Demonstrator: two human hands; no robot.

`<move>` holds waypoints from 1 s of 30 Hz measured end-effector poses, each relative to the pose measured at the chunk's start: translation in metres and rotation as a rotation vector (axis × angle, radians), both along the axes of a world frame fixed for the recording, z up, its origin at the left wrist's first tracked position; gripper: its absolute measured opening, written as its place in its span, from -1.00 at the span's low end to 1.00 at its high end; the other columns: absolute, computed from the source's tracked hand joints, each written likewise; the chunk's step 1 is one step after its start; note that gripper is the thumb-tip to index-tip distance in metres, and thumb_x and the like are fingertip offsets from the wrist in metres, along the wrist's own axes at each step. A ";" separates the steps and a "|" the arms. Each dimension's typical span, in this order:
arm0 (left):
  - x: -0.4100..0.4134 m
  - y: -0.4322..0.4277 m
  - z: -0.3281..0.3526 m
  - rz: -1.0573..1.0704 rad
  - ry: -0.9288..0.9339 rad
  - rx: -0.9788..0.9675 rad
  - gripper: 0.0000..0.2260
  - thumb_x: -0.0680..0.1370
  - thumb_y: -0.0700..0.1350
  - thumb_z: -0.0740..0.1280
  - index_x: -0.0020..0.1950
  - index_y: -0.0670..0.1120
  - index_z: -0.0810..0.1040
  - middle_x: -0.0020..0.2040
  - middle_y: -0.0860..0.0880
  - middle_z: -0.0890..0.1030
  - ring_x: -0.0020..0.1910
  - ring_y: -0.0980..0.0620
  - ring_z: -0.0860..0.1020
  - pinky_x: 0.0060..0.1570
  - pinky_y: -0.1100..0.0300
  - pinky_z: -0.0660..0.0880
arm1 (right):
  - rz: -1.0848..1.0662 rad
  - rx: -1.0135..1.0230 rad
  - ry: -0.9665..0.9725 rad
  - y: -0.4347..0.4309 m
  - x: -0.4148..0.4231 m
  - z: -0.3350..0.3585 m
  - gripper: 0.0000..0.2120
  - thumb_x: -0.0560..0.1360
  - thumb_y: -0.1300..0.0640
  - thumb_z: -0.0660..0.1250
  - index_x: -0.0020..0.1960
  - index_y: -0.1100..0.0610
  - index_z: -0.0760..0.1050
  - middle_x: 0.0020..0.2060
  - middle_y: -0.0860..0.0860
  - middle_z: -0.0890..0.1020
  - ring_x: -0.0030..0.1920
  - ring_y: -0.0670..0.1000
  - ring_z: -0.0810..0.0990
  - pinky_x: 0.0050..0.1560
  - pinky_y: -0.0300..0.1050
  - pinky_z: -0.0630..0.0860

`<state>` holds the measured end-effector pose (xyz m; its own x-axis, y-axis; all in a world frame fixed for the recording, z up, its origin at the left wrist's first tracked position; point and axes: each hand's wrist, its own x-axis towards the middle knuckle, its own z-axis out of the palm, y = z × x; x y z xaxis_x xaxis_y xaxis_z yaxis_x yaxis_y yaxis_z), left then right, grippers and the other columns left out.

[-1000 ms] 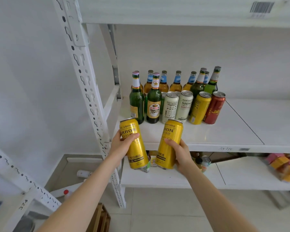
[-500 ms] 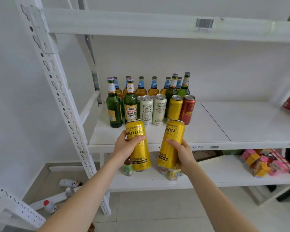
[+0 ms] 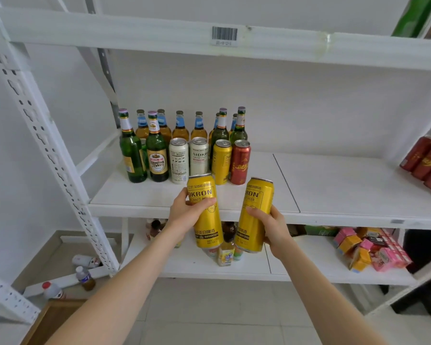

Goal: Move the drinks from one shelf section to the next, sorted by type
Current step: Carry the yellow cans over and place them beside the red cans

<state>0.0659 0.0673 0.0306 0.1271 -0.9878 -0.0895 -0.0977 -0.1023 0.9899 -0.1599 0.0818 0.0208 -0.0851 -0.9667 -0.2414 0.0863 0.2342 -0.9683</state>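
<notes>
At the front edge of the shelf [image 3: 339,188]: we held two tall yellow cans up just before the lip, one in each hand, neither set down yet.
Left hand [image 3: 184,214]: fingers and thumb were wrapped round the upper half of the left yellow can [image 3: 205,220], its top leaning toward 11 o'clock.
Right hand [image 3: 273,229]: it was closed round the lower middle of the right yellow can [image 3: 255,210], its top tipped toward 1 o'clock.
Standing group: at 12 o'clock from our hands stood green bottles [image 3: 157,155], amber bottles [image 3: 180,130] behind them, two white cans [image 3: 178,160], one shelved yellow can [image 3: 222,161] and a red can [image 3: 240,162], packed close together.
Red cans [image 3: 428,163]: these lay at 3 o'clock, at the frame's edge, well apart from the group.
Handling: we judged the cans fairly heavy if full, thin-walled enough to dent under a hard squeeze, and smooth enough to slip.
Where to grip: a full wrap round the mid-body seemed safest to us.
Setting down: tall and narrow, they looked easy to topple, so the base would need to land flat, beside the shelved yellow can and clear of the glass.
</notes>
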 end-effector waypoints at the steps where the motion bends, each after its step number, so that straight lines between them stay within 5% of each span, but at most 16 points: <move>1: -0.009 0.000 0.000 -0.007 0.002 -0.005 -0.55 0.25 0.22 0.55 0.06 0.25 0.49 0.02 0.16 0.65 -0.02 0.13 0.63 -0.17 0.17 0.54 | -0.002 -0.003 0.003 0.000 -0.010 0.000 -0.56 0.40 0.04 0.51 0.23 0.00 0.46 0.08 0.05 0.63 0.08 0.13 0.61 0.11 0.20 0.57; 7: -0.063 -0.016 0.003 -0.036 -0.003 -0.035 -0.59 0.33 0.13 0.57 0.09 0.23 0.48 0.05 0.14 0.64 0.01 0.13 0.61 -0.12 0.15 0.55 | -0.025 -0.023 0.008 -0.009 -0.063 -0.001 -0.55 0.40 0.05 0.51 0.23 -0.01 0.46 0.06 0.03 0.63 0.04 0.09 0.62 -0.04 0.08 0.59; 14: -0.129 -0.054 0.004 -0.082 -0.016 -0.052 -0.46 0.21 0.21 0.54 0.13 0.26 0.46 0.10 0.10 0.64 0.07 0.05 0.61 0.08 -0.06 0.58 | -0.067 -0.036 0.028 -0.037 -0.120 -0.003 -0.55 0.41 0.05 0.50 0.26 0.01 0.46 0.08 0.06 0.63 0.07 0.13 0.62 0.11 0.21 0.58; 22: -0.221 -0.097 0.007 -0.179 -0.080 -0.062 -0.52 0.38 0.10 0.55 0.23 0.14 0.46 0.11 0.08 0.61 0.10 0.01 0.60 0.12 -0.08 0.57 | -0.144 -0.074 -0.003 -0.061 -0.201 -0.003 -0.63 0.43 0.05 0.49 0.18 -0.05 0.46 0.03 0.01 0.64 -0.01 0.05 0.63 -0.21 -0.06 0.57; 30: -0.330 -0.103 0.007 -0.236 -0.111 -0.060 -0.51 0.40 0.11 0.53 0.26 0.13 0.43 0.17 0.00 0.60 0.13 -0.06 0.59 0.16 -0.15 0.56 | -0.175 -0.081 -0.018 -0.066 -0.307 -0.009 -0.58 0.42 0.04 0.50 0.22 -0.03 0.45 0.07 0.03 0.62 0.04 0.09 0.62 -0.05 0.07 0.61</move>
<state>-0.2642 -0.0353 0.0374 -0.1019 -0.9944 -0.0287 -0.2201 -0.0056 0.9755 -0.4664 0.0159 0.0122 -0.2496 -0.9539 -0.1669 0.1367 0.1359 -0.9812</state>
